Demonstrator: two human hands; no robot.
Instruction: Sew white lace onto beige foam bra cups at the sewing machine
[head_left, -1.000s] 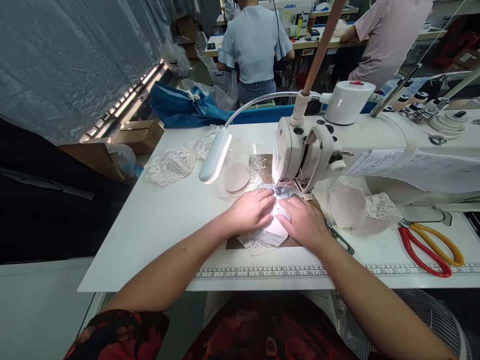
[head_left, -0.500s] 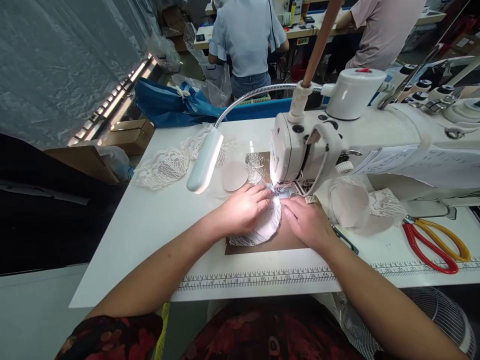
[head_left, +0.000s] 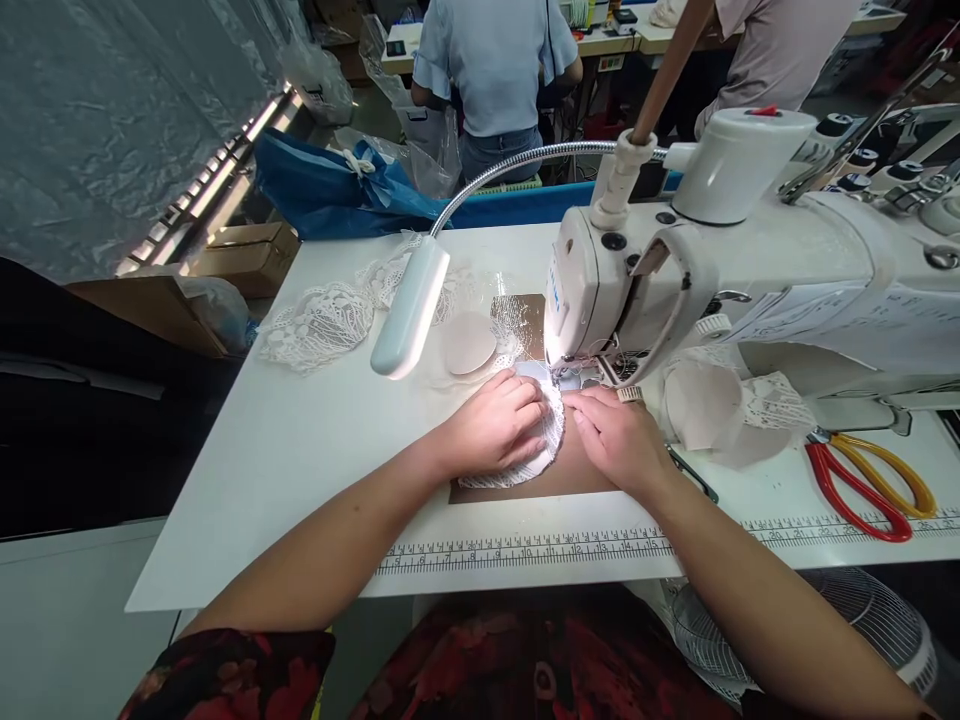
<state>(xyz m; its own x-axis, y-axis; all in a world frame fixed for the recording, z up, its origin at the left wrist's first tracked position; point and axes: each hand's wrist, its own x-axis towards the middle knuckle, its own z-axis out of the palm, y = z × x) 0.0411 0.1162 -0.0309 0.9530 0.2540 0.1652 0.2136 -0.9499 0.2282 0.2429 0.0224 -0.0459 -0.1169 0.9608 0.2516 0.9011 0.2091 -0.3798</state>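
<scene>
A round white bra-cup-like fabric piece with a lace edge (head_left: pixel 551 445) lies under the needle area of a white sewing machine (head_left: pixel 592 290). My left hand (head_left: pixel 491 428) rests on top of it, slightly bent fingers pressing it down with nothing gripped. On its right side, my right hand (head_left: pixel 616 432) lies with fingers stretched out, the fingertips at the piece's edge close to the presser foot. The needle tip itself is too small to make out. Beneath the piece is a brown plate (head_left: pixel 592 475).
A lamp head (head_left: pixel 411 315) hangs left of the machine. Lace pieces (head_left: pixel 319 325) and a round beige pad (head_left: pixel 469 343) lie at the left; more pads (head_left: pixel 701 402) at the right. Scissors with red and yellow handles (head_left: pixel 855 490) lie near a printed ruler (head_left: pixel 525 550). Other people sit beyond.
My left hand has drawn back slightly from the needle, showing more of the fabric piece's top. The piece has turned a little. The camera view has shifted slightly.
</scene>
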